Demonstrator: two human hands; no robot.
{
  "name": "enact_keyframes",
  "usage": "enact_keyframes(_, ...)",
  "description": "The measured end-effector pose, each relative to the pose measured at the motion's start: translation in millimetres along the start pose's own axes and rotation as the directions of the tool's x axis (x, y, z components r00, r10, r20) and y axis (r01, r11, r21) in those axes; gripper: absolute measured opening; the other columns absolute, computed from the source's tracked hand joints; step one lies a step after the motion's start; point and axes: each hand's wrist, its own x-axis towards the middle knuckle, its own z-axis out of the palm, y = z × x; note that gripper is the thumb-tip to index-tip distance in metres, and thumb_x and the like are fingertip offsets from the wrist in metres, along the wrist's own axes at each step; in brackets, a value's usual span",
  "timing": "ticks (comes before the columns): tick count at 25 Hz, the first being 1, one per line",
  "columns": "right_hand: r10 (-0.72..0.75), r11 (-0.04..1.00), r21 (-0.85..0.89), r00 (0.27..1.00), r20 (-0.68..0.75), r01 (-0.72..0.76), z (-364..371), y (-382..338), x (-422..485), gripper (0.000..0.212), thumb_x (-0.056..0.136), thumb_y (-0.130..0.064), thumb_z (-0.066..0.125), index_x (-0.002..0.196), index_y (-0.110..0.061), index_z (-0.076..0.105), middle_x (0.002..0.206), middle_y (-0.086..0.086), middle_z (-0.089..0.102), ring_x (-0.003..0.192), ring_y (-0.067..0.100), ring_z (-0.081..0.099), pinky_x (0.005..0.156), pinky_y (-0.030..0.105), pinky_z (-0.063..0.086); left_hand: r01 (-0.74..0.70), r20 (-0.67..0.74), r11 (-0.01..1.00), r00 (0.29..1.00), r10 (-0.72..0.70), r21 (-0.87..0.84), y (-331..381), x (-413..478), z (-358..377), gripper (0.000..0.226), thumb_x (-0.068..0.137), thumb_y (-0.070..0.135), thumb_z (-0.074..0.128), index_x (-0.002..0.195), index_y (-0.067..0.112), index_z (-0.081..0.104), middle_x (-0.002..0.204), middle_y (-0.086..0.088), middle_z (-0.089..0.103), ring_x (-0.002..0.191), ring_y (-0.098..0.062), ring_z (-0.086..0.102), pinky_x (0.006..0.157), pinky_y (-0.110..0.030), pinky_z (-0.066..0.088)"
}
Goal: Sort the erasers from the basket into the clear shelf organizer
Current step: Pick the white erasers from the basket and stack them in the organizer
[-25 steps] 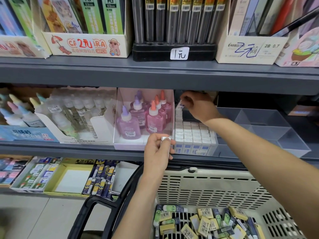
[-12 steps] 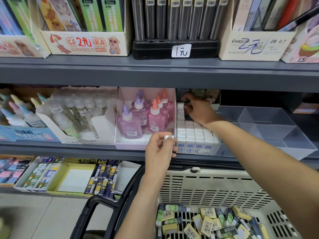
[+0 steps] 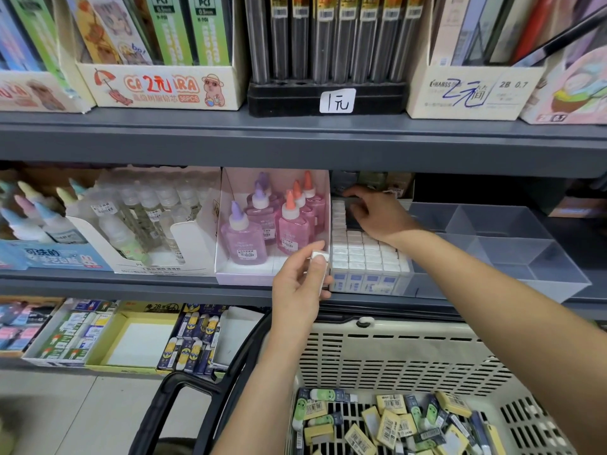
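Observation:
My left hand point(image 3: 300, 285) pinches a white eraser point(image 3: 320, 256) between thumb and fingers, just left of the clear shelf organizer point(image 3: 512, 247). The organizer's left compartment holds rows of white erasers with blue sleeves point(image 3: 369, 257). My right hand point(image 3: 377, 213) reaches into the back of that compartment, fingers spread down over the rear rows; whether it holds anything is hidden. Below, the beige basket point(image 3: 394, 353) contains several loose yellow and green erasers point(image 3: 387, 425).
A pink box of glue bottles point(image 3: 272, 224) stands directly left of the organizer. Clear glue bottles point(image 3: 141, 218) fill the shelf further left. The upper shelf edge point(image 3: 295, 139) hangs low over my right hand. The basket's black handle point(image 3: 184, 399) juts toward the lower left.
My right hand has slid from the back left corner of the eraser compartment to the right and lower over the rear rows. My left hand stays put with its eraser.

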Motion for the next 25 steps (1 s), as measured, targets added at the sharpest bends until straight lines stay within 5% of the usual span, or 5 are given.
enact_keyframes(4, 0.010, 0.991, 0.130, 0.989, -0.150, 0.010, -10.1, -22.5, -40.4, 0.021, 0.093, -0.022, 0.050, 0.111, -0.025, 0.060, 0.088, -0.007, 0.064, 0.073, 0.011, 0.056, 0.062, 0.020, 0.039, 0.057, 0.037, 0.998, 0.998, -0.055, -0.040, -0.3, -0.2, 0.0, 0.039, 0.091, -0.002, 0.040, 0.102, 0.028, 0.061, 0.080, 0.008, 0.069, 0.070, -0.004, 0.061, 0.058, -0.017, 0.049)
enact_keyframes(8, -0.170, 0.927, 0.348, 0.984, 0.050, 0.142, -16.4, -44.5, -80.6, 0.006, 0.087, -0.029, 0.062, 0.087, -0.028, 0.068, 0.071, -0.011, 0.064, 0.063, 0.000, 0.054, 0.060, 0.019, 0.043, 0.030, 0.079, 0.998, 0.997, -0.026, -0.055, 1.7, -0.7, 2.6, 0.031, 0.090, -0.007, 0.040, 0.097, 0.019, 0.057, 0.086, 0.001, 0.069, 0.073, -0.007, 0.064, 0.060, -0.019, 0.051)
enact_keyframes(14, -0.108, 0.749, 0.661, 0.992, 0.061, 0.041, -32.6, -46.1, -89.3, 0.019, 0.085, -0.005, 0.063, 0.089, -0.024, 0.064, 0.072, -0.003, 0.062, 0.057, 0.000, 0.059, 0.059, 0.012, 0.047, -0.003, 0.088, 0.999, 0.996, 0.007, -0.045, 3.3, -5.1, 4.9, 0.012, 0.095, 0.007, 0.048, 0.096, 0.014, 0.058, 0.076, -0.002, 0.066, 0.060, -0.006, 0.061, 0.055, -0.019, 0.052)
enact_keyframes(17, -0.257, 0.780, 0.616, 0.955, 0.150, 0.113, -42.2, -43.0, -93.7, 0.039, 0.089, 0.000, 0.056, 0.104, -0.036, 0.057, 0.085, -0.003, 0.063, 0.067, 0.001, 0.061, 0.069, 0.014, 0.049, 0.081, 0.136, 0.988, 0.989, -0.062, -0.135, 4.1, -6.2, 5.9, 0.020, 0.098, 0.011, 0.041, 0.095, 0.011, 0.060, 0.065, -0.001, 0.060, 0.049, -0.008, 0.053, 0.046, -0.020, 0.046)
enact_keyframes(25, -0.270, 0.901, 0.387, 0.952, 0.141, 0.198, -57.4, -36.2, -85.7, 0.021, 0.086, -0.007, 0.062, 0.092, -0.027, 0.066, 0.087, 0.001, 0.070, 0.078, 0.009, 0.064, 0.080, 0.032, 0.052, 0.214, 0.240, 0.952, 0.957, -0.161, -0.218, 7.3, -9.4, 9.0, 0.027, 0.101, 0.019, 0.032, 0.095, 0.004, 0.055, 0.058, -0.002, 0.048, 0.045, -0.012, 0.042, 0.041, -0.021, 0.038)
